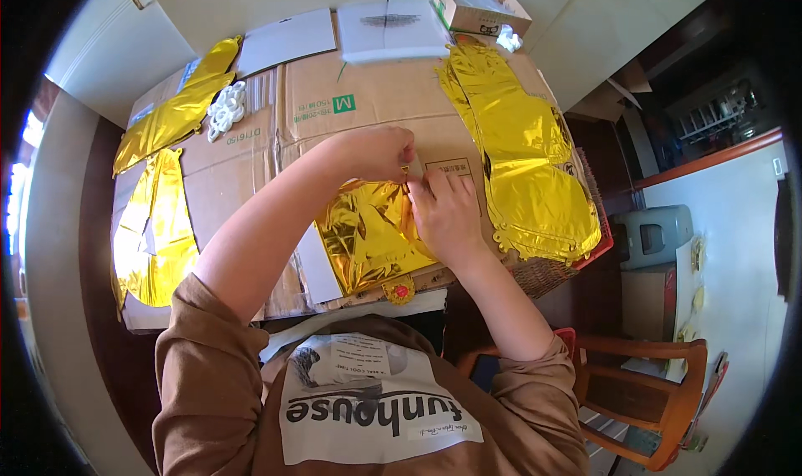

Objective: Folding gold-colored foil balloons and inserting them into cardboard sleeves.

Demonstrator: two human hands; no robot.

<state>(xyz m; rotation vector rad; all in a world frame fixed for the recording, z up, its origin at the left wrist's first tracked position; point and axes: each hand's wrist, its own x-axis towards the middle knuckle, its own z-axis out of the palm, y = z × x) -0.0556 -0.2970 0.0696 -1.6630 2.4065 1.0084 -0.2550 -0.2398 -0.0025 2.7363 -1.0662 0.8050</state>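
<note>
A flat, creased gold foil balloon [376, 234], folded to a rough square, lies in front of me on the cardboard. At its top edge my left hand [376, 153] is closed, fingertips curled down onto the gathered foil. Beside it my right hand [447, 209] pinches the foil's upper right edge, its thumb and forefinger close to the left fingertips. What sits exactly between the fingers is mostly hidden. Below the foil, near the table's front edge, is a small round gold ornament [401, 291] with a red centre.
A stack of flat gold foil balloons [526, 159] lies at right; more gold foil [163, 225] lies at left, near white coiled ribbon [225, 110]. White sheets [393, 32] and an open carton [480, 10] stand at the back. A wooden chair [643, 392] is at lower right.
</note>
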